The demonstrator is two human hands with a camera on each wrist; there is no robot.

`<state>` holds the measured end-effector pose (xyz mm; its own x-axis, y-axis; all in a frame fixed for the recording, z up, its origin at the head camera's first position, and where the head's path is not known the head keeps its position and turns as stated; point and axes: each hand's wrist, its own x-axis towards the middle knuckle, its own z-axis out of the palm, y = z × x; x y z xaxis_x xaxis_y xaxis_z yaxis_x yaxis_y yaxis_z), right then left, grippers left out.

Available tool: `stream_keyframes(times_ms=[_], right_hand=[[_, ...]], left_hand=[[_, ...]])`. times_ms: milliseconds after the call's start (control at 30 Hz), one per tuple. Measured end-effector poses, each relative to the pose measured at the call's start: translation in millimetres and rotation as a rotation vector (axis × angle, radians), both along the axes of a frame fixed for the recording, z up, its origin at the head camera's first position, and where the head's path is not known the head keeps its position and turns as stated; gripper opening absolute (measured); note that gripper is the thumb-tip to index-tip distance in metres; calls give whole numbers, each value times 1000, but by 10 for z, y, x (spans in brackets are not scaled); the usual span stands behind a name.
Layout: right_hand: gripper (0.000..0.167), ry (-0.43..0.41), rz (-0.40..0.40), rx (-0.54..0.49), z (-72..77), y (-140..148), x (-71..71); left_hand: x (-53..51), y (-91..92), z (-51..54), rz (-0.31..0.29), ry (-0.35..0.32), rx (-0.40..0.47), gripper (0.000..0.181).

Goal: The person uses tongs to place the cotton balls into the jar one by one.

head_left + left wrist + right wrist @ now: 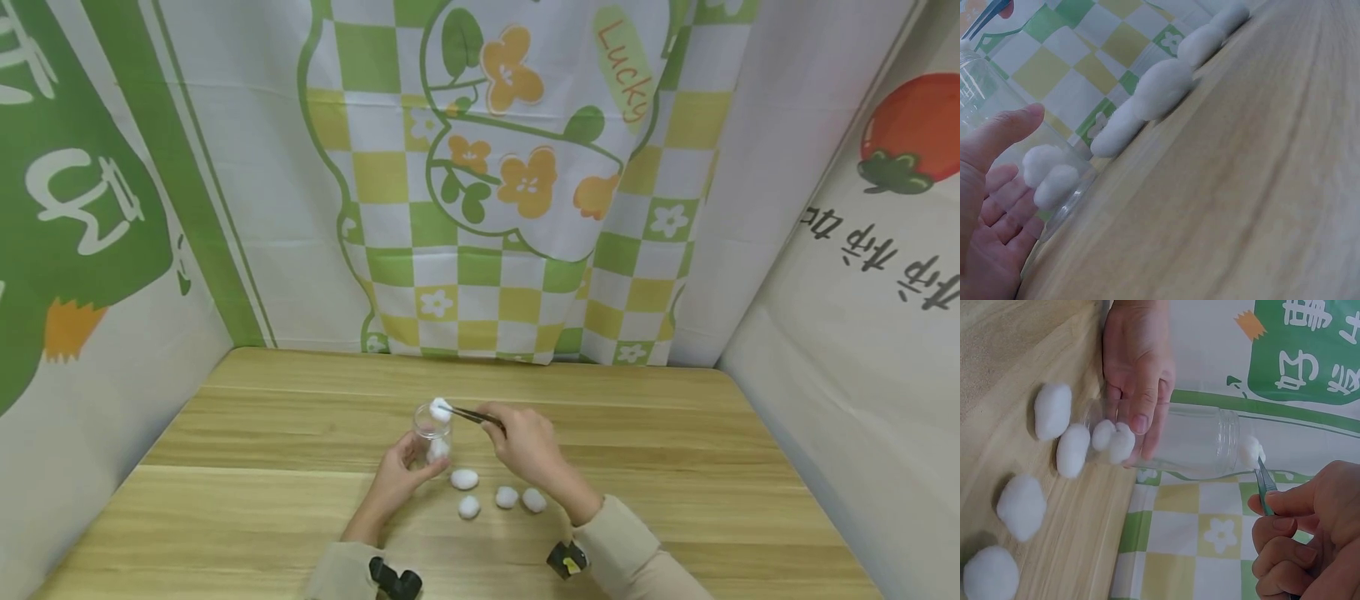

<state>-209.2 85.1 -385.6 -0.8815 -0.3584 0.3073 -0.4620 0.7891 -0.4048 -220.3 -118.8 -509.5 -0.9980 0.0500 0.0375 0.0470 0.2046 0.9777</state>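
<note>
A clear jar (432, 427) stands upright on the table, with two cotton balls (1114, 441) at its bottom. My left hand (400, 477) holds the jar around its lower part, thumb on the near side in the left wrist view. Between thumb and fingers, my right hand (527, 443) pinches dark tweezers (474, 415). Their tips grip another cotton ball (1251, 452), which is right at the jar's open mouth. To the right of the jar lie several loose cotton balls (464, 479), nearest to my left hand's thumb.
The wooden table (637, 433) reaches back to a checked green and yellow curtain (480, 283). Printed cloth hangs on the left (82, 208) and right sides. Black wrist cameras (395, 578) sit at both sleeves.
</note>
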Motion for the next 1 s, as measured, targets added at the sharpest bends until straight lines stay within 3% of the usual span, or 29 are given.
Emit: stream_keyframes(times_ms=[633,1000], right_hand=[[18,26,17,3,-80,-44,16],[20,-37,19,-15,-65,23,48]], left_hand=[[9,-1,21,-4,12,2,59],[14,-6,32,-12,17,3,58]])
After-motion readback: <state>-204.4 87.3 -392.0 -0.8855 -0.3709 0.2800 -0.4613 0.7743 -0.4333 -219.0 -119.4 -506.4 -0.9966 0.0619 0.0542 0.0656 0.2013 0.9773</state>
